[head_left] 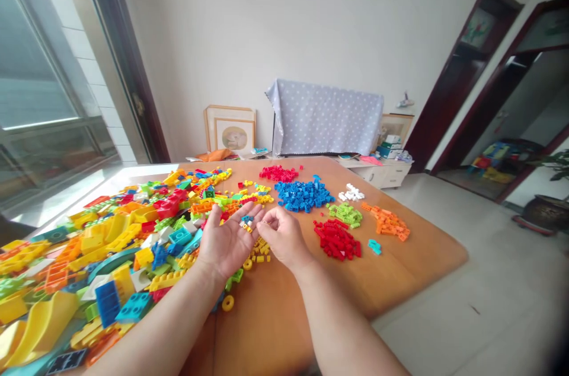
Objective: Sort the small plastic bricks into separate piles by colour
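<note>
My left hand (229, 239) is turned palm up, its fingers stretched out and slightly cupped, and carries a few small toy bricks (246, 222) in blue, white and yellow. Close beside its fingertips, my right hand (284, 236) has thumb and forefinger pinched together. Whatever lies in that pinch is too small to make out. Beneath and behind the hands are small yellow bricks (258, 254) on the wooden table (267, 316). To the right of my right hand lies a pile of red bricks (338, 239), and beyond the hands a blue brick pile (304, 193).
A large mixed heap of building blocks (111, 239) covers the table's left side. Sorted piles of white bricks (351, 193), lime green bricks (347, 213), orange bricks (387, 222) and turquoise bricks (374, 247) lie to the right. A dotted cloth (326, 118) hangs behind the table.
</note>
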### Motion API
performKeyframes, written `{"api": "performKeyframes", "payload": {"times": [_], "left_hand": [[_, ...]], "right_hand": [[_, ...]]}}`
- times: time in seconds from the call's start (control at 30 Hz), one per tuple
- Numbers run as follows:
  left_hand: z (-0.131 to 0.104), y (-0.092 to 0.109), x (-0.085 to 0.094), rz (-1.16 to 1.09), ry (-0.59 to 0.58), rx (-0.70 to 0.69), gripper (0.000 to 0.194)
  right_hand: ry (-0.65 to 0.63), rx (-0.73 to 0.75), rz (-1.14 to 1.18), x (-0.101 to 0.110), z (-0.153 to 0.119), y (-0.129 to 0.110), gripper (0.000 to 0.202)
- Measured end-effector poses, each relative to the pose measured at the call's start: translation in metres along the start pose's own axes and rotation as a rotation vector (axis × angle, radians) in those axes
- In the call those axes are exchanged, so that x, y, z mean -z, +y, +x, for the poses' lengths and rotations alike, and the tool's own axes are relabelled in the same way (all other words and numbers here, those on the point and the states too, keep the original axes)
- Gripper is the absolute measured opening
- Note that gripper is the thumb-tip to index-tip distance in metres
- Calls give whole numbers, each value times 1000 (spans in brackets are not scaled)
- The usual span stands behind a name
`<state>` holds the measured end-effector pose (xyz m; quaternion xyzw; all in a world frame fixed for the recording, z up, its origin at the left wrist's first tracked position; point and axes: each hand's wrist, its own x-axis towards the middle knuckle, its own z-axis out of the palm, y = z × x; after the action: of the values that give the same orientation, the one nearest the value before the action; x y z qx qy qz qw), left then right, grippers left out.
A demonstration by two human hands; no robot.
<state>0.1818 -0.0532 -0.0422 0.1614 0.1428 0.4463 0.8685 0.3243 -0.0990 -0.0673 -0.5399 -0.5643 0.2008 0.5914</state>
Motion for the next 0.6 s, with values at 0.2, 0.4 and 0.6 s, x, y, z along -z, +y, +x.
{"api": "performKeyframes", "payload": {"times": [0.2,0.4,0.6], "left_hand": [[-3,-2,0,30,-13,16,68],[-5,-5,1,39,-26,25,68],[-4,-7,5,25,-45,77,75]], "right_hand": [[-39,46,-36,2,-2,-1,7],[-73,165,-143,3,-4,-5,12],[-109,203,-221,2,-4,2,15]]}}
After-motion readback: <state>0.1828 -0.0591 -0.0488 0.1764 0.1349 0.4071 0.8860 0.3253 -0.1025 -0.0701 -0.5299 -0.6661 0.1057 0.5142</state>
